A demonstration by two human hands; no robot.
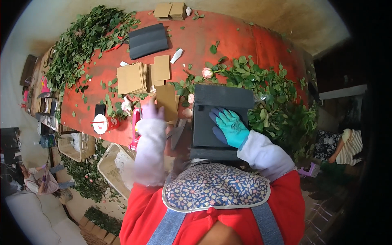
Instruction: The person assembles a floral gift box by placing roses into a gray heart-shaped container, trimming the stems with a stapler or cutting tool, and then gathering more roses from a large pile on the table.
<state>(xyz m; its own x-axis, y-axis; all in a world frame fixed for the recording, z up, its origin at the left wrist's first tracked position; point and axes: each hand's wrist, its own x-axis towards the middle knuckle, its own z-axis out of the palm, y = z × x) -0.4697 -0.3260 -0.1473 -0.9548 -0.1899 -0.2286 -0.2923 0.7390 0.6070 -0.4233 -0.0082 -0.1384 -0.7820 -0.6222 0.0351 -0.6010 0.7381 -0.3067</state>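
My right hand [230,125], in a teal and dark-blue glove, lies flat with fingers spread on black ribbed sheet material [222,98] folded in front of me. Somewhat smeared by motion, my left hand [152,111] wears a pale lilac glove, its fingers apart. It is beside a brown cardboard piece [166,98]; whether it touches the cardboard I cannot tell. A pink-handled tool [135,130] sits just left of that wrist. Beyond the black material, a pale pink rose [207,73] lies with its stem among green leaves.
Stacked cardboard pieces [131,79], a black folded sheet [148,41] and a phone [100,110] lie on the red table [196,45]. A lidded cup [101,124] stands near its left edge. Leafy stems [81,49] pile at far left, others [277,98] at right. A crate [107,165] is below left.
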